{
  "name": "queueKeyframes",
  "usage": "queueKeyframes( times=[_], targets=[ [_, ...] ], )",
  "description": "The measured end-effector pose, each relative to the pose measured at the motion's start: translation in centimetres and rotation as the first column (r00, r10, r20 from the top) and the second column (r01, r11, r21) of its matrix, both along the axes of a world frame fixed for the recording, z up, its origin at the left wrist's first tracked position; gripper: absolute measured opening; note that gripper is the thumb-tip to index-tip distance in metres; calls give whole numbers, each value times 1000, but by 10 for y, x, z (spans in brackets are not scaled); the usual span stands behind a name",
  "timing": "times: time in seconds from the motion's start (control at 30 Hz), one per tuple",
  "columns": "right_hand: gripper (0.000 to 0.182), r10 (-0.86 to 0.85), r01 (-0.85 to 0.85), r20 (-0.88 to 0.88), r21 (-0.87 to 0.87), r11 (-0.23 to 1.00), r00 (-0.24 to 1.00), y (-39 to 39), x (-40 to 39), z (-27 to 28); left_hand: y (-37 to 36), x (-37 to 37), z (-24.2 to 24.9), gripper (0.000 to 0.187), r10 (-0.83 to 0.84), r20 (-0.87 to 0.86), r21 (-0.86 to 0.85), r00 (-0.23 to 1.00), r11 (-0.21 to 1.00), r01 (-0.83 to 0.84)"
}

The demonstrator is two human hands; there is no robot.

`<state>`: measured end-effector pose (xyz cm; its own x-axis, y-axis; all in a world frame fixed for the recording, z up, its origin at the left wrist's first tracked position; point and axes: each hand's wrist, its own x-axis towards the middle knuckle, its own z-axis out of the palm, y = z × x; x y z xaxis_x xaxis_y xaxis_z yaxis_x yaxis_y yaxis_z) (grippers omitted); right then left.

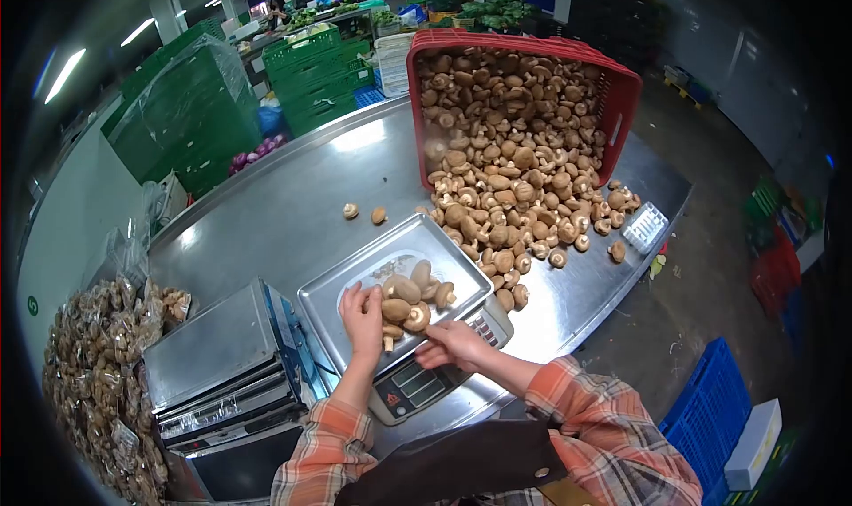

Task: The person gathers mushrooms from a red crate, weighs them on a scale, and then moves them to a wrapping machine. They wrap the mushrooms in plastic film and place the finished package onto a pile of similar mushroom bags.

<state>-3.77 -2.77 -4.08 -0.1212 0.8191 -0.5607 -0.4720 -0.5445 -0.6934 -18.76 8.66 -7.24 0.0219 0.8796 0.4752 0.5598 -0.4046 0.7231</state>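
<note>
Brown shiitake mushrooms (pixel 404 290) lie in a small heap on the metal weighing tray (pixel 330 295) of a digital scale (pixel 415 391). My left hand (pixel 362 321) is at the left side of this heap, its fingers up and slightly bent, against or very close to the nearest caps. My right hand (pixel 453 344) reaches in over the tray's front edge, with fingers extended toward a mushroom (pixel 416 317) whose stem faces up. I see nothing held in either hand. The display and keypad are partly below my right hand and forearm.
A red crate (pixel 524 41) lies tipped on the steel table (pixel 342 164), mushrooms spilling from it. Two loose mushrooms sit behind the tray. Left are a sealing machine (pixel 213 337) and bagged mushrooms (pixel 98 373). A clear printed pack (pixel 645 226) lies right; green crates (pixel 306 80) stand behind.
</note>
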Motion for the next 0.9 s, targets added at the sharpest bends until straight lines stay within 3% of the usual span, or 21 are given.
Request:
queueKeyframes(
  times=[0.07,0.1,0.17,0.23,0.27,0.33,0.37,0.43,0.47,0.5,0.53,0.57,0.63,0.7,0.9],
  targets=[
    [34,229,-212,293,-87,973,928,-2,18,4,-1,2,9,29,-66,78,19,995,998,64],
    [32,147,-212,564,52,976,813,-2,17,5,-2,2,17,28,-108,124,-13,986,994,110],
    [29,-150,-322,899,297,899,412,-4,16,12,-6,5,27,26,-127,269,-73,955,986,152],
    [24,-429,-358,833,541,761,349,2,2,46,-9,13,31,24,-76,453,-132,888,980,151],
    [22,-557,-380,766,642,666,321,8,-5,57,-9,14,29,24,-106,364,-60,925,989,137],
    [23,-472,-512,854,513,689,220,26,-12,39,-8,17,20,24,-142,170,85,975,988,130],
    [24,-426,-573,890,438,693,165,30,-13,32,-6,16,14,25,-140,164,-1,977,990,142],
    [24,-408,-555,890,448,701,205,27,-12,40,0,11,11,25,-130,150,-171,980,973,155],
    [24,-399,-548,889,453,703,224,27,-9,44,1,10,12,25,-130,246,-136,961,977,167],
    [21,-540,-506,805,582,637,247,25,-2,42,-2,10,23,25,-129,340,-103,931,979,174],
    [19,-527,-446,804,592,672,275,16,7,54,-5,9,32,25,-130,430,-72,893,981,178],
    [18,-511,-395,822,569,721,252,10,20,54,-8,0,34,26,-110,468,-122,877,975,188],
    [17,-653,-363,749,643,675,113,-1,52,38,-13,-22,47,28,-96,450,-107,888,981,160],
    [15,-603,-223,780,626,747,169,-17,77,23,-22,-46,53,31,-77,447,-128,891,981,149],
    [12,-533,-57,823,552,832,194,-66,78,3,-44,-94,60,38,-76,537,-212,840,952,222]
  ],
)
